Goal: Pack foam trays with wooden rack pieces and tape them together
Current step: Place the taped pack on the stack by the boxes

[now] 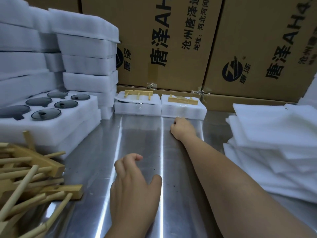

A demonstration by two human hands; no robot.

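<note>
Two taped foam packs stand side by side at the back of the steel table, each with a wooden rack piece on top: the left pack (137, 107) and the right pack (183, 109). My right hand (181, 128) reaches out to the front edge of the right pack, fingers curled, holding nothing that I can see. My left hand (133, 184) hovers low over the table near me, fingers loosely bent and empty. A pile of wooden rack pieces (32, 179) with dowels lies at the near left. An open foam tray (51, 115) with dark glass lids sits at the left.
Tall stacks of foam trays (85, 54) rise at the back left. Loose foam sheets (274, 145) are stacked at the right. Printed cardboard boxes (171, 48) wall off the back. The steel table (140, 138) shows bare metal between my hands.
</note>
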